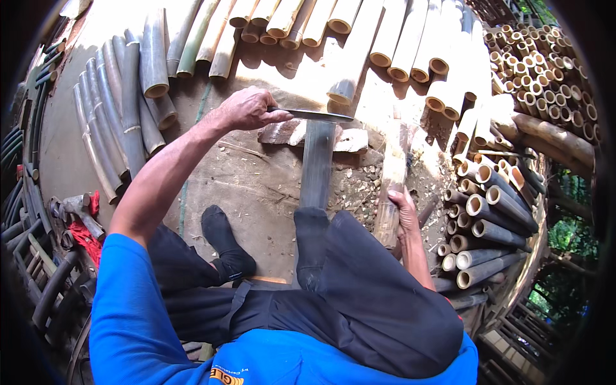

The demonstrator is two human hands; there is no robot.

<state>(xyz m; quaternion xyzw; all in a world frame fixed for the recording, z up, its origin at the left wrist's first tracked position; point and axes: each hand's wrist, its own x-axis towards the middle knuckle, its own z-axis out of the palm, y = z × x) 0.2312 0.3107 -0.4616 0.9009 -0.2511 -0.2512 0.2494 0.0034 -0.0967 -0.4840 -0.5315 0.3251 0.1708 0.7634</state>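
Note:
My left hand (247, 109) is closed around the handle end of a long dark knife (321, 116). Its blade lies level across the far end of a grey bamboo pole (316, 163). That far end rests at a rough wooden block (351, 140), and my foot in a black sock (309, 240) is on the near part of the pole. At the right, my right hand (404, 208) grips a thick, pale wooden length (393, 163) with a worn surface, which points away from me. Part of its lower end is hidden by my hand and knee.
Cut bamboo tubes (346, 45) lie in a row along the far side. More poles (131, 109) lean at the left. Stacks of tubes (494, 224) stand at the right, with a larger pile (545, 77) behind. Chips (359, 186) litter the ground beside the pole.

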